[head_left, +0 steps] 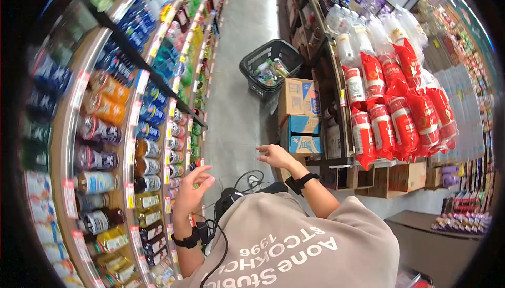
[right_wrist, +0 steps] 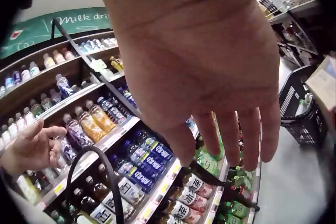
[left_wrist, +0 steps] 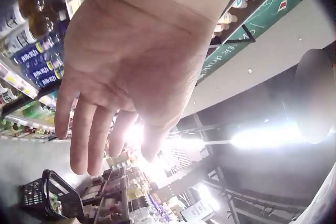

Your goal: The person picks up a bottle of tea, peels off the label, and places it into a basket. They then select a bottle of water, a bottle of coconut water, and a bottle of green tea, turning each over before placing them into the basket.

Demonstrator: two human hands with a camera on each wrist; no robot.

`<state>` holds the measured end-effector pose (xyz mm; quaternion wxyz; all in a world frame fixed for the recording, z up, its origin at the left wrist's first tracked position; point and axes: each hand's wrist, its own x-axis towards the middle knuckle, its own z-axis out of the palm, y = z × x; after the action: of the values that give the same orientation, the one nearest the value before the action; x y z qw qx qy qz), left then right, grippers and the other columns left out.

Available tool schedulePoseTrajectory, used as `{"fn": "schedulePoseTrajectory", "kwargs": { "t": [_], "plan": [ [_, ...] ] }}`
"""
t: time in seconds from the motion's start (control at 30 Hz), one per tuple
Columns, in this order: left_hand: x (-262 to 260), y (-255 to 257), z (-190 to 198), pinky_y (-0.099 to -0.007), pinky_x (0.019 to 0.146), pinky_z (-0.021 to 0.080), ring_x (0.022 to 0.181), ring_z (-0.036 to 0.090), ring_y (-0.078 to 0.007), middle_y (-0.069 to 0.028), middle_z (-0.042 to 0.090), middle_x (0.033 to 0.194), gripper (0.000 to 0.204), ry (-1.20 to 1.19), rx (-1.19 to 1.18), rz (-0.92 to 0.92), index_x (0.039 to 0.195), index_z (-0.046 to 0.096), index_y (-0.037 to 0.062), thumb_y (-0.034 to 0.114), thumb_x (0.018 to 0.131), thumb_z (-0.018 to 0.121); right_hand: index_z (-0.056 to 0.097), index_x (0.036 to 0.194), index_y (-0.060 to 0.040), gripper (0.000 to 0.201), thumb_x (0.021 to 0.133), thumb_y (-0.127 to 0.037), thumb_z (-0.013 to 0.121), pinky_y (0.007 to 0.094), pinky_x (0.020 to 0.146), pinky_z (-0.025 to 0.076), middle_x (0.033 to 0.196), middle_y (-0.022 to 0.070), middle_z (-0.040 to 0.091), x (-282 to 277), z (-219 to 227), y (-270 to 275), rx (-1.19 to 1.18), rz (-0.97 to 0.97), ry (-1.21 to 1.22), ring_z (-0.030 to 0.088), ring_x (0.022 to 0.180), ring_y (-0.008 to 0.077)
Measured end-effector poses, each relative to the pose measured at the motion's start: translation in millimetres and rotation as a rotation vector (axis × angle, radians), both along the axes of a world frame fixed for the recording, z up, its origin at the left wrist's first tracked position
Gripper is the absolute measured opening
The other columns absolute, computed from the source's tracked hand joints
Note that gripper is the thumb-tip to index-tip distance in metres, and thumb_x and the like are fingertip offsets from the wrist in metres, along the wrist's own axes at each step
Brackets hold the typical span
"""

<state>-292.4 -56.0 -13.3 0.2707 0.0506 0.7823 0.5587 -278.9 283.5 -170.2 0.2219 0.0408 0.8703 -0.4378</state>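
Note:
Both hands are raised in front of the body, holding nothing. The left hand point(head_left: 192, 191) is beside the drink shelves, its fingers extended; in the left wrist view the palm of the left hand point(left_wrist: 134, 61) shows with its fingers spread a little. The right hand point(head_left: 276, 156) is over the aisle, fingers loosely extended, and the right wrist view shows the right hand point(right_wrist: 205, 66) with fingers straight. Rows of bottles point(head_left: 102, 130) stand on the shelves to the left. Neither hand touches them.
A black basket point(head_left: 252, 85) with several items inside is in the aisle ahead, beside stacked cartons point(head_left: 300, 96). Red packages point(head_left: 405, 125) hang at the right shelf. Grey floor point(head_left: 226, 104) runs between the shelves. A black cable point(head_left: 226, 240) hangs by the left wrist.

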Motion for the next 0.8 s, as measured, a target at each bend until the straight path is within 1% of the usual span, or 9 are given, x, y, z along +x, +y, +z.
{"fn": "schedulePoseTrajectory", "kwargs": {
  "t": [0.07, 0.13, 0.27, 0.33, 0.47, 0.63, 0.7, 0.77, 0.8],
  "plan": [
    [-28, 13, 4, -0.0318, 0.091, 0.051, 0.098, 0.069, -0.0165, -0.0107, 0.073, 0.101, 0.042, -0.029, -0.006, -0.037, 0.131, 0.063, 0.0027, 0.019, 0.093, 0.072, 0.063, 0.134, -0.0027, 0.053, 0.091, -0.031, 0.071, 0.0403, 0.094, 0.055, 0.125, 0.0190, 0.070, -9, -5, 7, -0.056, -0.068, -0.033, 0.071, 0.107, 0.0329],
    [-58, 14, -10, -0.0315, 0.090, 0.051, 0.096, 0.069, -0.0159, -0.0103, 0.072, 0.101, 0.042, -0.049, -0.017, -0.062, 0.131, 0.063, 0.0024, 0.019, 0.093, 0.072, 0.063, 0.135, -0.0028, 0.052, 0.091, -0.030, 0.071, 0.0400, 0.095, 0.055, 0.124, 0.0185, 0.071, -22, -11, 13, -0.097, -0.114, -0.068, 0.071, 0.108, 0.0326],
    [-123, 21, -25, -0.0298, 0.086, 0.051, 0.093, 0.068, -0.0142, -0.0086, 0.072, 0.101, 0.041, -0.088, 0.003, -0.074, 0.131, 0.063, 0.0026, 0.018, 0.094, 0.072, 0.065, 0.132, -0.0032, 0.050, 0.090, -0.030, 0.071, 0.0404, 0.096, 0.054, 0.121, 0.0188, 0.071, -58, -38, 22, -0.034, -0.094, -0.073, 0.069, 0.111, 0.0341],
    [-157, 20, -37, -0.0291, 0.083, 0.052, 0.092, 0.068, -0.0138, -0.0081, 0.072, 0.100, 0.040, -0.057, 0.024, -0.074, 0.131, 0.063, 0.0022, 0.018, 0.095, 0.071, 0.067, 0.129, -0.0052, 0.048, 0.089, -0.032, 0.071, 0.0424, 0.097, 0.053, 0.118, 0.0188, 0.072, -91, -47, 30, 0.004, -0.092, -0.099, 0.068, 0.112, 0.0357],
    [-228, 22, -35, -0.0294, 0.081, 0.053, 0.090, 0.068, -0.0136, -0.0082, 0.072, 0.098, 0.039, -0.048, 0.074, -0.054, 0.131, 0.063, 0.0014, 0.017, 0.096, 0.070, 0.069, 0.124, -0.0050, 0.045, 0.089, -0.033, 0.071, 0.0425, 0.096, 0.054, 0.114, 0.0175, 0.074, -171, -39, 45, 0.085, -0.058, -0.077, 0.068, 0.110, 0.0356],
    [-307, 29, -23, -0.0278, 0.080, 0.053, 0.089, 0.068, -0.0136, -0.0084, 0.071, 0.097, 0.036, -0.032, 0.048, -0.071, 0.128, 0.063, 0.0004, 0.016, 0.096, 0.070, 0.072, 0.119, -0.0096, 0.039, 0.087, -0.032, 0.071, 0.0439, 0.094, 0.055, 0.110, 0.0148, 0.075, -266, -68, 60, 0.112, -0.209, 0.007, 0.070, 0.105, 0.0349],
    [-335, 37, -10, -0.0278, 0.081, 0.053, 0.089, 0.068, -0.0137, -0.0083, 0.071, 0.096, 0.035, -0.066, -0.041, -0.081, 0.128, 0.063, -0.0001, 0.015, 0.096, 0.069, 0.073, 0.117, -0.0083, 0.038, 0.087, -0.031, 0.071, 0.0439, 0.093, 0.055, 0.110, 0.0163, 0.075, -291, -75, 57, 0.164, -0.238, -0.051, 0.070, 0.105, 0.0353],
    [-354, 39, -22, -0.0281, 0.077, 0.054, 0.092, 0.070, -0.0148, -0.0073, 0.072, 0.097, 0.032, -0.051, 0.096, -0.015, 0.127, 0.064, 0.0018, 0.011, 0.096, 0.067, 0.071, 0.118, -0.0020, 0.040, 0.089, -0.030, 0.070, 0.0406, 0.090, 0.056, 0.107, 0.0189, 0.075, -313, -106, 62, 0.100, -0.179, -0.099, 0.072, 0.101, 0.0341],
    [-364, 43, -26, -0.0282, 0.079, 0.054, 0.091, 0.069, -0.0146, -0.0080, 0.072, 0.098, 0.031, -0.044, 0.089, -0.020, 0.127, 0.064, 0.0007, 0.011, 0.098, 0.065, 0.071, 0.118, -0.0015, 0.042, 0.088, -0.032, 0.071, 0.0403, 0.091, 0.056, 0.108, 0.0196, 0.075, -324, -119, 64, 0.049, -0.182, -0.145, 0.072, 0.102, 0.0350]
  ]
}}
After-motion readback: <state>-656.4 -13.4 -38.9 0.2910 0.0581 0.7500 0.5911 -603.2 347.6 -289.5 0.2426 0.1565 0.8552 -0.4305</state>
